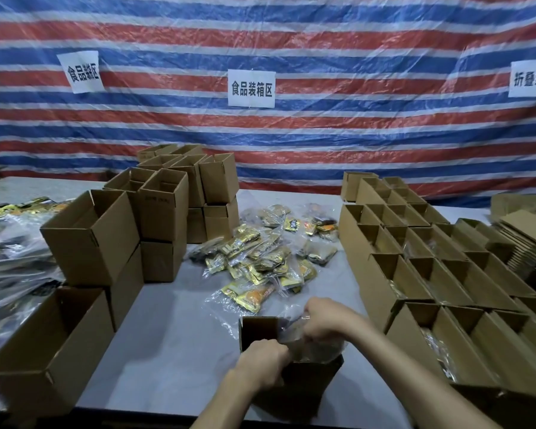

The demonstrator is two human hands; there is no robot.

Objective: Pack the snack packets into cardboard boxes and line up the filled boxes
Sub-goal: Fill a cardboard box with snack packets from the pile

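Both hands are at one open cardboard box (305, 385), which stands upright at the near edge of the grey table (174, 323), directly in front of the person. A clear bag of snack packets (314, 346) sits partly inside the box's open top, its plastic bunched above the rim. The right hand (328, 323) is over the far side of the opening, fingers curled tight and pinching the top of the bag. The left hand (262, 363) is at the near left rim with its fingers curled closed against the plastic; it cannot be determined whether they hold the bag or the box wall. One flap (257, 331) of the box stands upright on the left side. Behind the box, at mid-table, lies a loose pile of bagged snack packets (260, 258). To the right, open boxes (430, 261) stand touching in rows, and plastic-wrapped packets show in several of them. At the far right is a stack of flat cardboard (526, 236). To the left, empty boxes (164, 209) are stacked, with more plastic bags (10, 252) beside them. A striped tarpaulin (291, 137) carrying paper signs (251, 88) hangs behind the table.
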